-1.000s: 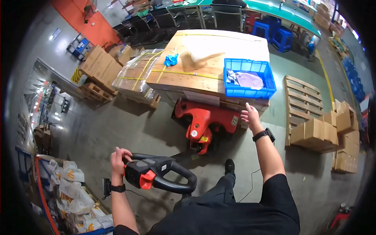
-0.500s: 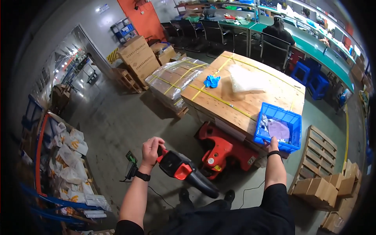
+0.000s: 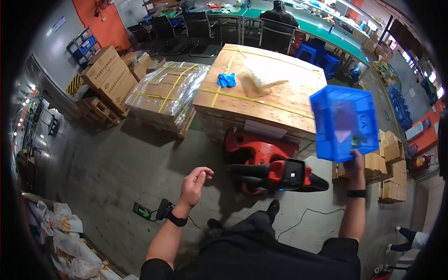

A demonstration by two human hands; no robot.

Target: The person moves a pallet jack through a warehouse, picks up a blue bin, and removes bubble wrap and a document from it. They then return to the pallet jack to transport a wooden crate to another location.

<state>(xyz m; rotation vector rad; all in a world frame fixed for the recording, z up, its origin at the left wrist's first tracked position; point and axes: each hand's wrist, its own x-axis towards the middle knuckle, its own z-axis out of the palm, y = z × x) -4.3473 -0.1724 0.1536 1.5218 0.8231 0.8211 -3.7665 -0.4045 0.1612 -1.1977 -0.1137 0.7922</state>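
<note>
My right hand (image 3: 355,164) grips the near edge of a blue plastic bin (image 3: 322,140), which is tilted up in the air off the right end of a large wooden crate (image 3: 280,109). Inside the bin lie a purplish sheet (image 3: 344,123) and some small items too blurred to name. My left hand (image 3: 196,183) hangs in the air with nothing in it, fingers loosely stretched and partly bent. Just right of it is the black and red tiller handle (image 3: 291,175) of a red pallet truck (image 3: 261,148), which stands against the crate's near side.
A crumpled blue glove (image 3: 226,80) and clear plastic wrap (image 3: 263,79) lie on the crate. Left of it stands a wrapped pallet load (image 3: 168,91). Cardboard boxes (image 3: 394,151) are stacked at right. A person (image 3: 278,16) sits at the green bench (image 3: 322,31); another person (image 3: 410,238) is at far right.
My left hand has let go of the tiller handle, which has swung right. My right hand has lifted the blue bin off the crate's corner and tilted it. The view has turned right.
</note>
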